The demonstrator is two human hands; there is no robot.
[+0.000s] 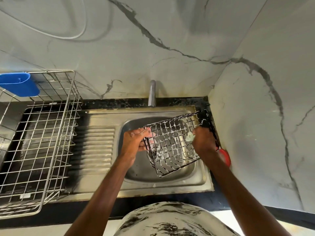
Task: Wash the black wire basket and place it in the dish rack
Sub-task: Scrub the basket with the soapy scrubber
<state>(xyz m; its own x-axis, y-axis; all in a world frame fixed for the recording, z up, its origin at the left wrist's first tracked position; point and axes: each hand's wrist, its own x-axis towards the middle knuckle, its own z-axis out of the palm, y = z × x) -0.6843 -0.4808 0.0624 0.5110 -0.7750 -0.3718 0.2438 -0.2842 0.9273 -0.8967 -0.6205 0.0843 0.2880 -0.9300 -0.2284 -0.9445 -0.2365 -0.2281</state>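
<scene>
Left hand [136, 140]: fingers curled round the left rim of the black wire basket [172, 150], thumb on top, a firm grasp. Right hand [203, 142]: clenched on a pale scrub pad [190, 137] and pressing it into the basket's mesh at the right side.

Basket is off the bottom, held tilted over the sink bowl [163, 182], far-right corner high, near corner low. White suds streak most of the wires. Its far-right corner overhangs the sink rim and sits near the side wall [255, 116], so room is tight on that side. Left of it the bowl is open, down to the drain seen through the mesh.

Tap [151, 93] stands at the back edge, spout just behind the basket's far rim and apart from it. A red item [225, 157] sits at the sink's right edge against the wall, partly hidden by the right forearm; cannot tell what it is.

The ribbed drainboard [100, 145] lies between the bowl and the dish rack [39, 143]. The rack is steel wire with tall walls and an open top, and it sits on the black counter [76, 212] at far left, well apart from the basket. A blue plastic holder [18, 84] hangs on its far-left rim.

Small metal tags [25, 195] are on the rack's walls, too small to read.
</scene>
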